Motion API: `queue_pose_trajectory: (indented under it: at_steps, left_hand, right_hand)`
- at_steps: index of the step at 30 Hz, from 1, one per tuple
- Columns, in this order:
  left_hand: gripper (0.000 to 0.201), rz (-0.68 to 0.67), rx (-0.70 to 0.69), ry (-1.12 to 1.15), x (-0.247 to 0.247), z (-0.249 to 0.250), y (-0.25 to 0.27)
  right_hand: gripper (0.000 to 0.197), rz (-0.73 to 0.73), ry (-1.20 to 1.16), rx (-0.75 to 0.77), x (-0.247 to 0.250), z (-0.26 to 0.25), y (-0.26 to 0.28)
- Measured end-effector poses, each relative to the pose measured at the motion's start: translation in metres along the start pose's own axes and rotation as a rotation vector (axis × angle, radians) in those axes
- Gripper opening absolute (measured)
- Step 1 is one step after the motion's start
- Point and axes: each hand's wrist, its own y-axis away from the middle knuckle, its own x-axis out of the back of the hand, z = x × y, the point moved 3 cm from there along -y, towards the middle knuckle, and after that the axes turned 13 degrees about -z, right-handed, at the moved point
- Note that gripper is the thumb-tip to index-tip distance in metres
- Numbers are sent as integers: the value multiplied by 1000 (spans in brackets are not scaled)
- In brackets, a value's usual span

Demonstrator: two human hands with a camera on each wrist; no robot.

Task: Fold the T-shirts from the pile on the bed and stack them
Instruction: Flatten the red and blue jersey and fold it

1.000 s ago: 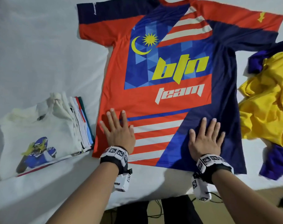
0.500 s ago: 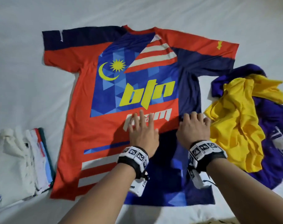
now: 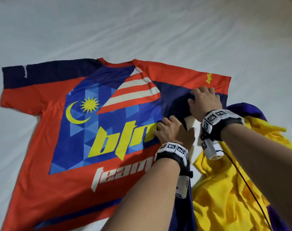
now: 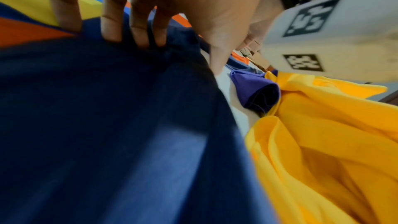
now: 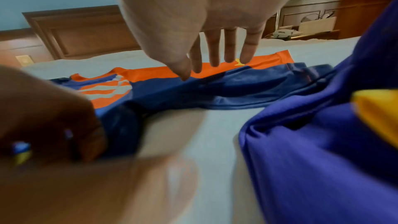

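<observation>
Since half a second ago both hands have moved up the orange and navy jersey (image 3: 61,147) from the "team" lettering toward its 2 o'clock sleeve, and the folded stack at 8 o'clock has left the head view. The left hand (image 3: 173,130) pinches the navy side panel, fingers (image 4: 112,26) curled into the bunched cloth. The right hand (image 3: 204,102) hovers over the sleeve with fingers (image 5: 215,48) straight and spread, touching nothing clearly. The jersey lies face up on the white bed sheet (image 3: 142,30); the yellow and purple pile (image 3: 233,189) sits at 4 o'clock. A wooden headboard (image 5: 75,30) stands behind.
</observation>
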Motion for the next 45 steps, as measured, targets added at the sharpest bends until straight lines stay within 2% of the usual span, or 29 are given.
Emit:
queue_pose_trajectory:
  at_steps: [4, 8, 11, 13, 15, 18, 21, 24, 25, 28, 32, 35, 37, 40, 42, 45]
  left_hand:
    - [58, -37, 64, 57, -3, 5, -16]
    - [40, 4, 36, 37, -4, -2, -17]
    - [28, -60, -19, 41, 4, -10, -18]
    - [22, -97, -67, 76, 12, -19, -18]
    - [18, -130, -112, 164, 20, -30, -17]
    - [19, -125, -149, 323, 24, -51, -17]
    - [18, -82, -149, 531, 25, -77, -16]
    - [34, 0, -98, 725, 33, -110, -14]
    - [33, 27, -77, 749, 38, -121, -12]
    - [6, 101, -21, 783, 52, -150, -6]
    - [3, 132, -6, 750, 56, -178, -5]
    - [6, 112, -19, 682, 47, -190, -12]
    - [6, 89, -29, 645, 44, -193, -17]
    - [10, 70, -41, 649, 45, -196, -18]
    - [15, 70, -59, 678, 48, -196, -15]
    - [29, 63, -18, 709, 56, -198, 2]
  right_hand:
    - [58, -22, -52, 35, 0, 2, -45]
    - [72, -4, -112, 45, -3, -13, -78]
    - [79, 26, -147, 11, 0, -24, -94]
    - [69, 24, -138, -32, 1, -28, -100]
    - [48, 23, -122, -57, 0, -32, -103]
    - [32, 104, -145, -38, 3, -40, -100]
    - [30, 175, -194, 29, 12, -58, -96]
    - [28, 194, -222, 106, 20, -89, -92]
    - [26, 185, -218, 135, 22, -102, -92]
    - [23, 156, -213, 196, 23, -141, -93]
    - [20, 110, -196, 226, 16, -181, -103]
    - [19, 34, -128, 162, 4, -193, -106]
    - [30, 68, -172, 107, -3, -192, -98]
    - [44, 228, -283, 108, -10, -184, -61]
    - [44, 256, -322, 130, -21, -175, -22]
    - [35, 216, -304, 153, -51, -153, 46]
